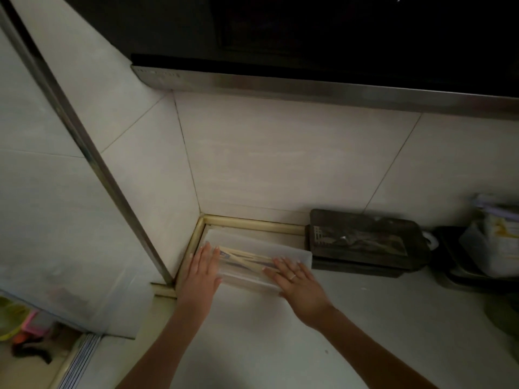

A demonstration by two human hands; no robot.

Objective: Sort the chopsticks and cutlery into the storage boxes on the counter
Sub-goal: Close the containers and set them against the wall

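While chopsticks [247,258] lie inside the clear box [252,279], left hand [202,272] and right hand [299,284] press flat-fingered on its nine and three o'clock ends

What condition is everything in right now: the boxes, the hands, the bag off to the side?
Clear box: lid on, lying flat in the counter corner, chopsticks visible inside.
Dark box: closed, metal cutlery showing through its lid window.
Left hand: fingers straight, resting flat on the clear box's left end.
Right hand: fingers straight, flat on its right end.
Plastic bag: upright in a dark tray.
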